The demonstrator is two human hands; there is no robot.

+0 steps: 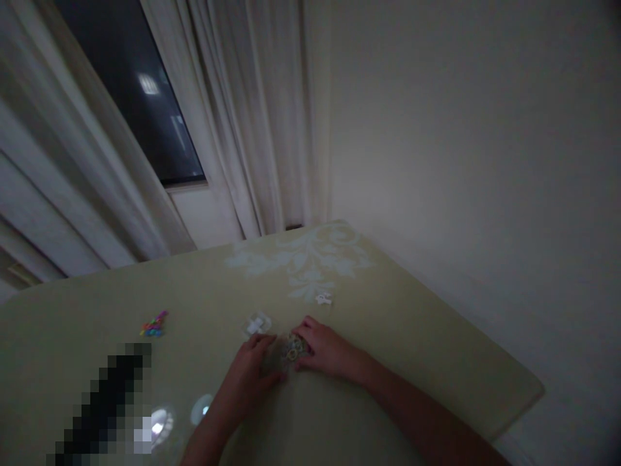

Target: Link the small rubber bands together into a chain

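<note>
A small heap of ring-like pieces (293, 350), pale and metallic-looking, lies on the table between my hands. Whether something clear surrounds it is too dim to tell. My right hand (321, 345) curves around the heap's right side, thumb and fingers apart and touching its edge. To the left, my left hand (252, 370) rests on the table with thumb and fingers spread towards the heap. Just beyond its fingertips sits a clear piece of packaging (257, 323) with something white in it. Farther back, right of centre, is a small white object (323, 298).
A cluster of small multicoloured pieces (154, 325) lies on the left of the table (204, 298). Nearer me, a dark pixelated area (104, 404) covers part of the view. A wall (460, 162) borders the right side; curtains (242, 116) hang beyond the far edge.
</note>
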